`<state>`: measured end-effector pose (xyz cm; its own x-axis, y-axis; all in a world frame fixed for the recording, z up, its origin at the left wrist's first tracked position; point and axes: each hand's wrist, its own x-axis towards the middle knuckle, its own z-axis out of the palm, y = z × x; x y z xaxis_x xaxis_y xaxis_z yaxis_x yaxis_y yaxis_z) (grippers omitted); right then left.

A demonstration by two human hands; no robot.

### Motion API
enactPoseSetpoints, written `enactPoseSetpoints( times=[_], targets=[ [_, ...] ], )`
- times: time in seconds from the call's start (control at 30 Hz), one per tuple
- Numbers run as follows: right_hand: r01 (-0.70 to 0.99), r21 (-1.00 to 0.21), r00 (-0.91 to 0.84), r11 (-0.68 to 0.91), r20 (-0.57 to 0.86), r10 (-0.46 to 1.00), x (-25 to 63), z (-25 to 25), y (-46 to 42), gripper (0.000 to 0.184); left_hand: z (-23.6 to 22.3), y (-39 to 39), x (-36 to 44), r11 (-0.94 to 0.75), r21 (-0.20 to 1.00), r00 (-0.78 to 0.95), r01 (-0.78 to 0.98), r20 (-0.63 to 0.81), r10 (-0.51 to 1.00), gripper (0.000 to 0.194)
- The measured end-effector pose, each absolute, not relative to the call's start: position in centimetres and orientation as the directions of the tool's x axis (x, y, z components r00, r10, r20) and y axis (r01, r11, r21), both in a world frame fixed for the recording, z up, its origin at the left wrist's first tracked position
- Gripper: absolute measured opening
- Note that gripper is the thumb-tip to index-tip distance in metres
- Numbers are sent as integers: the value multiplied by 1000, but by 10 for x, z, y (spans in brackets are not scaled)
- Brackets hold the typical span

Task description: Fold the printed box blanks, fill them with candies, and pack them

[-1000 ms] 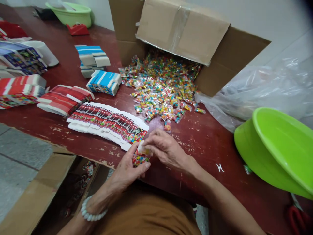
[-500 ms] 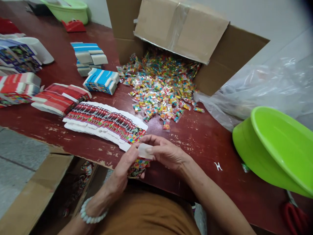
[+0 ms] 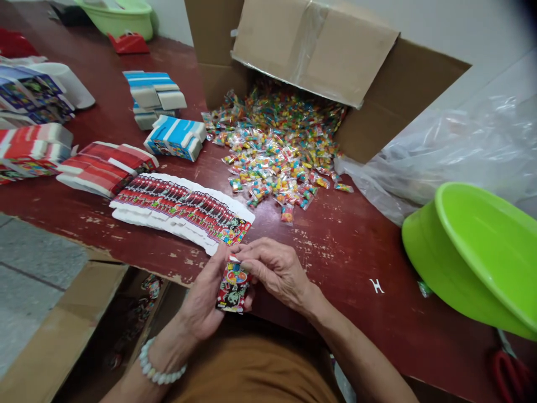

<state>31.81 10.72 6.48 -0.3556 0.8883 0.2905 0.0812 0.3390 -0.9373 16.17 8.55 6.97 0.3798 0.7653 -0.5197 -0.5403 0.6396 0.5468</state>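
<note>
A small red printed candy box (image 3: pixel 233 286) is held between my two hands at the table's near edge. My left hand (image 3: pixel 205 296) wraps round its side, closed on it. The fingers of my right hand (image 3: pixel 277 271) pinch the box's top end, where a bit of white flap shows. Just beyond my hands lies a fanned row of flat red-and-white cartons (image 3: pixel 180 210). Past that, a heap of wrapped colourful candies (image 3: pixel 277 162) spills from a cardboard box (image 3: pixel 314 50).
To the right stands a green basin (image 3: pixel 465 257), with red-handled scissors (image 3: pixel 507 369) below it. Bundled red cartons (image 3: pixel 107 162) and blue cartons (image 3: pixel 176 137) sit at left. An open carton (image 3: pixel 71 330) is below the table's front edge. Plastic sheeting (image 3: pixel 457 145) lies behind the basin.
The white flap at the box's top has been folded down, and the printed front now faces up. My right hand has shifted slightly, still at the top end.
</note>
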Motion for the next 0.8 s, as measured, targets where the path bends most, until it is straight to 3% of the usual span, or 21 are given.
enactPoseSetpoints(
  times=[0.07,0.2,0.3,0.5,0.6,0.7,0.8],
  targets=[
    [83,-970,-372,229,183,910,317,68,107,14,71,86,161,616,553,363,-561,-505,783,57],
    [-48,-978,-301,-201,-178,937,310,73,109,24,68,85,159,575,609,321,-546,-481,816,64],
    [-94,-943,-273,-321,-285,919,306,75,110,31,65,85,158,568,627,320,-533,-472,821,70],
    [-176,-925,-297,-336,-275,914,302,78,110,31,58,82,156,573,657,313,-490,-481,819,78],
    [-170,-938,-311,-302,-239,920,301,76,107,29,57,81,154,568,678,303,-466,-481,823,70],
    [-110,-992,-282,-61,-27,959,300,70,102,20,61,83,154,564,659,251,-497,-514,821,55],
    [10,-969,-248,247,237,939,298,61,95,13,65,87,158,541,603,192,-586,-545,816,44]
  ],
)
